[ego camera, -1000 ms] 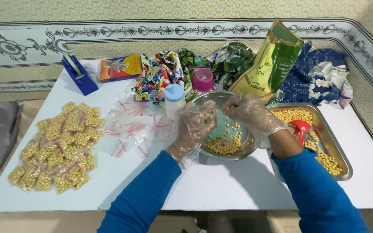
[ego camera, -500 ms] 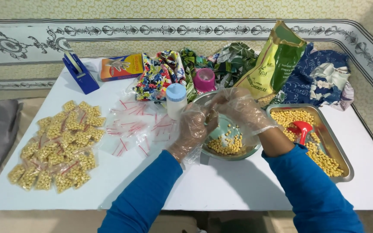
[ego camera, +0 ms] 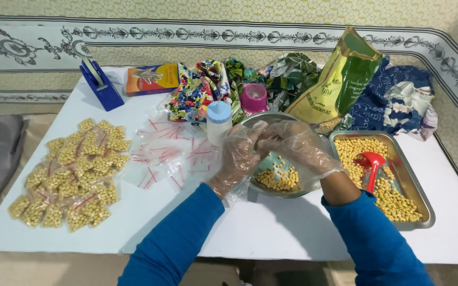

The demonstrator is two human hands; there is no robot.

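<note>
Two hands: left hand (ego camera: pixel 238 153) and right hand (ego camera: pixel 298 142), both in clear plastic gloves, fingertips meeting above the far-left rim of the round metal bowl (ego camera: pixel 292 191).
Fingers: pinched together at the meeting point, seemingly on something small and clear, maybe a little bag; cannot tell for sure through the gloves.
Held thing: between both sets of fingertips, directly above the bowl, neither hand clearly nearer; long axis not readable.
Below the fingers: chickpeas (ego camera: pixel 275 179) heaped on the near side of the bowl, just under the hands.
Right of the bowl: rectangular metal tray (ego camera: pixel 417 177) with more chickpeas and a red scoop (ego camera: pixel 372 165), handle pointing near.
Left of the hands: white bottle with pale blue cap (ego camera: pixel 219 122), then empty zip bags (ego camera: pixel 170 151) spread flat.
Far left: pile of filled bags (ego camera: pixel 72 175).
Far edge: green-yellow pouch (ego camera: pixel 336 79), pink cup (ego camera: pixel 254 97), patterned cloths (ego camera: pixel 197 90), blue tape dispenser (ego camera: pixel 99 83).
</note>
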